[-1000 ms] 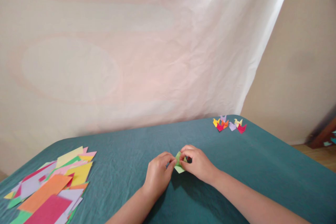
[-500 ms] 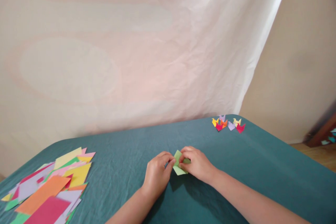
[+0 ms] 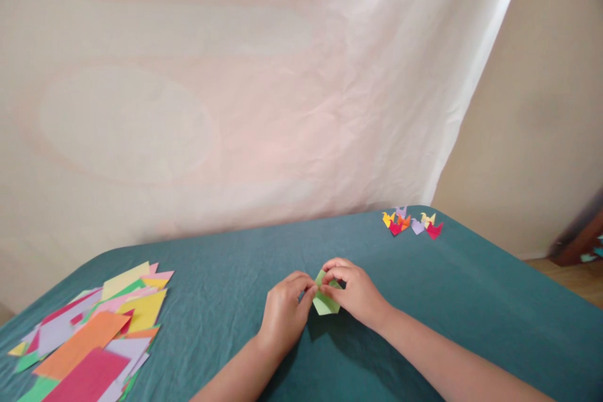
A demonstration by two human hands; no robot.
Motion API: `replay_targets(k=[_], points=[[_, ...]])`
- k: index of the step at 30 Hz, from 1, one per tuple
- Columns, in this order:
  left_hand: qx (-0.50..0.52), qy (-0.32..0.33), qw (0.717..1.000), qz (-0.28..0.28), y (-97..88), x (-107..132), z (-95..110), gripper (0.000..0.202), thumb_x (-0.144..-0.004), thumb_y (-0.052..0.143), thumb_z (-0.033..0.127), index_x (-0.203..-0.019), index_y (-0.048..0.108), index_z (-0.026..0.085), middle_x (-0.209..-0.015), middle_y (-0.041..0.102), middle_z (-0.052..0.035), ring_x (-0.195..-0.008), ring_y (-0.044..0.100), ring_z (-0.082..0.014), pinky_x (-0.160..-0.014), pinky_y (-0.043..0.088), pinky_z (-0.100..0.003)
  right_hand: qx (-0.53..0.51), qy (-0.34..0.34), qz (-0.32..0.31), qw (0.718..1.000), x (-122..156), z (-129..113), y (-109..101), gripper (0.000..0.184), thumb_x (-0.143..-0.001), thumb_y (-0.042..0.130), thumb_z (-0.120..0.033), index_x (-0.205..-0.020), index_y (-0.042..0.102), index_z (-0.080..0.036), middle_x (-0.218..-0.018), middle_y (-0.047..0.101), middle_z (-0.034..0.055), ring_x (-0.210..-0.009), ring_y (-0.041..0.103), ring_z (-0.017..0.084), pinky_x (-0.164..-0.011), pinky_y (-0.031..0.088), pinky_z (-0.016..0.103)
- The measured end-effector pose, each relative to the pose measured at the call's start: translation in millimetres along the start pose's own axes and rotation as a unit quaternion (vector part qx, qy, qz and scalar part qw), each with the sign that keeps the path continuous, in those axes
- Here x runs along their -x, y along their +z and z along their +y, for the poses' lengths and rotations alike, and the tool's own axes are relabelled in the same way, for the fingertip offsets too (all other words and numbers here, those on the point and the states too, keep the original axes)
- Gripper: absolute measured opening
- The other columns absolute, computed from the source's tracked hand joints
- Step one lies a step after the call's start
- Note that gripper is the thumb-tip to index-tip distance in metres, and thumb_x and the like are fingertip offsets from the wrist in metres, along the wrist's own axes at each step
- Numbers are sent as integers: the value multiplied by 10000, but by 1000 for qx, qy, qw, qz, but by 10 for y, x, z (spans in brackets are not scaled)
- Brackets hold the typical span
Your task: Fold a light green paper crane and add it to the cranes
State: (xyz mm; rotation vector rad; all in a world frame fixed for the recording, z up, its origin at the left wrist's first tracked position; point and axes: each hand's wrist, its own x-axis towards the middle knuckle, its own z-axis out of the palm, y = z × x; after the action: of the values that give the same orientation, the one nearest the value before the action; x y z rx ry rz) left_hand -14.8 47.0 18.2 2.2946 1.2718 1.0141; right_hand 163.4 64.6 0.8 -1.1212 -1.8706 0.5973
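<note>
Pinching a small piece of green paper (image 3: 326, 306) from both sides, 2 bare hands met near the middle of the table. The left hand (image 3: 285, 312) had its thumb and forefinger pressed together at the paper's left edge. The right hand (image 3: 357, 292) gripped the paper from the right, thumb and fingertips drawn close together on it, hiding some of its folds. The paper sat between the hands, over a shadow on the dark green tablecloth (image 3: 221, 301); whether it touched the cloth could not be told.

Toward the far right corner stood 7 small paper birds (image 3: 404, 222): 2 red, 2 lilac, 1 yellow, 1 orange and 1 pale yellow. Well apart from the hands, on the left, a pile of coloured sheets (image 3: 87, 342) lay overlapping, with an orange sheet and a crimson sheet (image 3: 89, 377) on top. Behind the table hung a pale curtain (image 3: 264, 107), beside a tan wall (image 3: 527, 107).
</note>
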Motion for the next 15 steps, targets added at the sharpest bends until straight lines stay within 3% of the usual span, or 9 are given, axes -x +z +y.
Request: replay_targets(k=[8, 15], points=[[22, 0, 1000, 21, 5, -16, -19, 202, -896, 472, 190, -797, 646, 209, -849, 648, -14, -805, 599, -144, -751, 424, -224, 36, 4, -39, 999, 15, 28, 19, 88, -689, 708, -134, -673, 686, -218, -979, 642, 24, -945, 579, 194, -847, 421, 304], [9, -2, 1000, 1, 13, -17, -46, 202, -885, 476, 181, -778, 645, 207, -823, 652, -14, -775, 601, -148, -725, 428, -223, -3, -14, 3, 1000, -1, -25, 3, 79, -727, 679, -141, -701, 689, -214, -963, 647, 33, -938, 582, 185, -845, 425, 300]])
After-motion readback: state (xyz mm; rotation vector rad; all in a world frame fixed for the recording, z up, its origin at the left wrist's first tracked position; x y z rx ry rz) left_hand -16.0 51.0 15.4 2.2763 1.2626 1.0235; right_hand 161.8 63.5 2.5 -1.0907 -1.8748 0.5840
